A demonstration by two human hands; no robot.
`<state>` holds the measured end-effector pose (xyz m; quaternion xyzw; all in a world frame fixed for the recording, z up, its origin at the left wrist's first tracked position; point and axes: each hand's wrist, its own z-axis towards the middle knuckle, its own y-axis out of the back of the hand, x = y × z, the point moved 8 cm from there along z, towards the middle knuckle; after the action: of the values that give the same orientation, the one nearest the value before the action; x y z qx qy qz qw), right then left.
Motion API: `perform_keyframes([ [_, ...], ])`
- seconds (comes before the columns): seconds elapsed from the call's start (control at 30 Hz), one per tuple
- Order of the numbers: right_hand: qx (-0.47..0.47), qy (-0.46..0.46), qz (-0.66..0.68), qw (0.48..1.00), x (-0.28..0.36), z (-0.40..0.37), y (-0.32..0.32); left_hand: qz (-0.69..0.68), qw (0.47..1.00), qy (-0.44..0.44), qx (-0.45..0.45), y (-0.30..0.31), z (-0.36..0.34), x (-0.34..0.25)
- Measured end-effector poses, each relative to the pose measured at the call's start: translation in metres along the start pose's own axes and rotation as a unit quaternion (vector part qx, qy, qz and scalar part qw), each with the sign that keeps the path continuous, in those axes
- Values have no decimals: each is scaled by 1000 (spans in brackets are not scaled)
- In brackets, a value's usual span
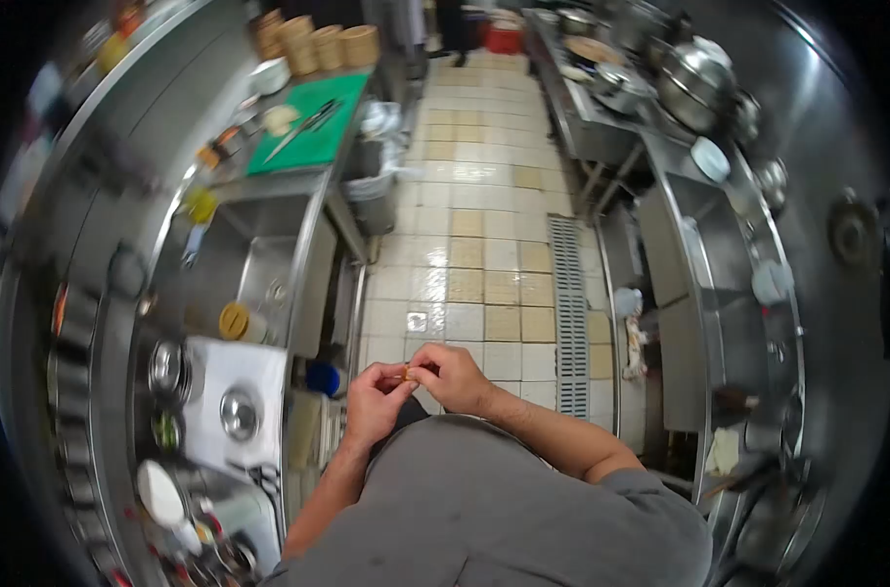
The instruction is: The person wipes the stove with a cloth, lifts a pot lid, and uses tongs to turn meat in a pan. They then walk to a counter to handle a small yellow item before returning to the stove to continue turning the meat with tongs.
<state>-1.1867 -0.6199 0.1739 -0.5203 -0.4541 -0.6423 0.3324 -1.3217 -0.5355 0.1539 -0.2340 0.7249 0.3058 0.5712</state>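
In front of my waist, above the tiled floor, my left hand [373, 403] and my right hand [452, 382] meet at the fingertips. Both are closed in a pinch around a small orange-yellow item [407, 373]. Most of it is covered by my fingers, so its kind cannot be made out. To the left of my hands, a round metal bowl [240, 413] sits on a white cloth [205, 372] on the steel counter. Scissors with dark handles [262, 476] lie near the cloth's lower edge.
A steel sink [259, 230] holds a jar with a yellow lid [235, 320]. Beyond it, a knife [293, 137] lies on a green cutting board [318, 108]. A bin [372, 201] stands beside the aisle. A drain grate [568, 293] runs along the right, before another steel counter with pots [694, 83].
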Motion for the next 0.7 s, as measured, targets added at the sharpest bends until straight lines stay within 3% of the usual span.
perform_keyframes([
  [0.03, -25, -8, -2, 1000, -6, 6, 17, 6, 999, 41, 35, -9, 18, 7],
  [0.1, -52, -17, -35, 998, -15, 20, 43, -53, 995, 22, 83, -28, 58, 12],
  [0.17, -74, -24, -33, 996, -27, 39, 65, -37, 991, 53, 116, -41, 97, 8],
  [0.23, -120, -63, -14, 991, -54, 64, 86, 44, 990, -2, 132, -49, 142, -9],
  [0.27, -133, -62, -21, 989, -57, 78, 100, 57, 988, 19, 139, -54, 161, -23],
  [0.33, -149, -74, -29, 986, -53, 103, 118, -43, 982, 5, 182, -65, 208, -25],
  [0.4, -211, -136, 134, 959, -54, 127, 143, -88, 970, -2, 228, -73, 242, -44],
  [0.47, -228, -116, 154, 954, -58, 149, 165, -70, 959, -14, 273, -80, 278, -69],
  [0.7, -300, -112, 161, 934, -62, 191, 200, 56, 888, -253, 381, -111, 348, -131],
])
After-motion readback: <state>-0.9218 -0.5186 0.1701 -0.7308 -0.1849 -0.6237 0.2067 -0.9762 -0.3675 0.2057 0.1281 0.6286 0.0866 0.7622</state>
